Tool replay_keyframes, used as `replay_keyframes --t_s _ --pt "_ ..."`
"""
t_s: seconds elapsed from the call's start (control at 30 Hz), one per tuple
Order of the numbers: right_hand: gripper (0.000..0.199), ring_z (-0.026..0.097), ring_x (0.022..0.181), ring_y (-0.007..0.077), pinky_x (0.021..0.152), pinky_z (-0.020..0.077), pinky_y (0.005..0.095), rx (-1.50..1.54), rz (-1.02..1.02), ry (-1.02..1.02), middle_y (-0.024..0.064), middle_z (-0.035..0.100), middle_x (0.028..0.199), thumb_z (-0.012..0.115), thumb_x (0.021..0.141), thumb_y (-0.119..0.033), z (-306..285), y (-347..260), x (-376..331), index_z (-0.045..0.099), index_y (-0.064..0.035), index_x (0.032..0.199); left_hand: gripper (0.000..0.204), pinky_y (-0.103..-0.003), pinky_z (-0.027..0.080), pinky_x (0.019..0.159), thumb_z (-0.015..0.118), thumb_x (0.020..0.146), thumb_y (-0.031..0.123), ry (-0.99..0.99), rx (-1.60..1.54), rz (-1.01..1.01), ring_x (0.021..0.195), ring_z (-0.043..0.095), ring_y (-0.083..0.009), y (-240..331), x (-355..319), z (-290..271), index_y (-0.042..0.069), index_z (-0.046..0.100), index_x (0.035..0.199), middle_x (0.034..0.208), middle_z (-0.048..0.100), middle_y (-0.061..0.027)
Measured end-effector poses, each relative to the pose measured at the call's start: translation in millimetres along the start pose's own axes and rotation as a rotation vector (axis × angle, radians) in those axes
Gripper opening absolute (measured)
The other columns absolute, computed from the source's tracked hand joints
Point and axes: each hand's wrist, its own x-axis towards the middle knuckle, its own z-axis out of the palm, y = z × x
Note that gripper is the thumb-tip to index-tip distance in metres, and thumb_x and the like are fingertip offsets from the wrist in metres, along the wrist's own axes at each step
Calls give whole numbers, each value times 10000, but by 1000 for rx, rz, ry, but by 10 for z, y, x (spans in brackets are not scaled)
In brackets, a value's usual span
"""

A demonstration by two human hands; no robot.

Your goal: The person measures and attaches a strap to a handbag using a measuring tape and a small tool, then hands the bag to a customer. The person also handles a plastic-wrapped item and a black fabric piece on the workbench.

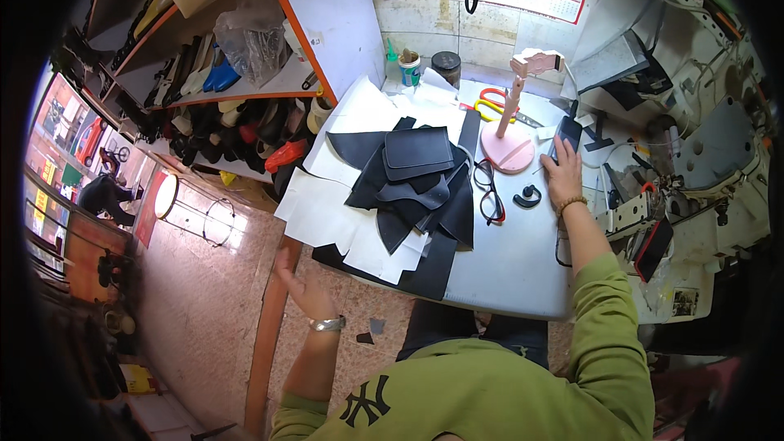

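My right hand (563,173) lies at the right side of the table, fingers stretched over the lower end of a dark, flat, phone-like device (569,129). My left hand (307,287) hovers off the table's front left corner, over the floor, with its fingers apart and nothing in them. Between my hands a pile of black leather-like pieces (416,155) rests on white paper sheets (318,206). Red-and-black glasses (490,194) and a black ear-hook earphone (528,196) sit left of my right hand.
A pink stand (508,151) rises behind the glasses, near yellow-handled scissors (496,104). Machinery with a grey cover (714,143) crowds the right. Shoe-filled shelves (245,96) stand at the left. Behind the pile are a dark jar (446,65) and a small tub (409,70).
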Motion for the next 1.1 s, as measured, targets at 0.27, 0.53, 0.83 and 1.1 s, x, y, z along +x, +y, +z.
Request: replay_keyframes --t_s 0.27,0.53,0.83,1.1 --pt "198 316 1328 266 1092 225 463 -75 89 39 99 381 1424 562 848 -163 -195 -223 94 650 -102 1014 493 -385 297 1060 612 814 116 -580 383 296 1267 386 -319 528 635 560 -2 443 1262 1357 402 -195" --pt "543 611 867 272 696 484 383 374 64 -81 108 583 949 692 764 -281 -297 -1329 -466 479 -83 1222 681 -392 394 978 725 741 295 -612 659 -73 1140 474 -355 -7 1133 1644 -4 427 1276 1247 459 -238" --pt "373 583 623 168 573 484 312 959 271 -88 60 583 724 631 809 -77 -320 -953 -691 519 -75 1165 717 -411 366 993 764 688 271 -453 730 40 1147 431 -370 58 937 1592 10 433 1268 1209 441 -223" --pt "344 534 703 182 662 460 322 741 619 53 59 549 816 620 801 -26 -584 -52 -931 540 -30 1135 777 -359 479 802 774 713 335 -396 715 -165 1007 528 -280 -154 1229 1381 -12 393 1295 1229 458 -185"
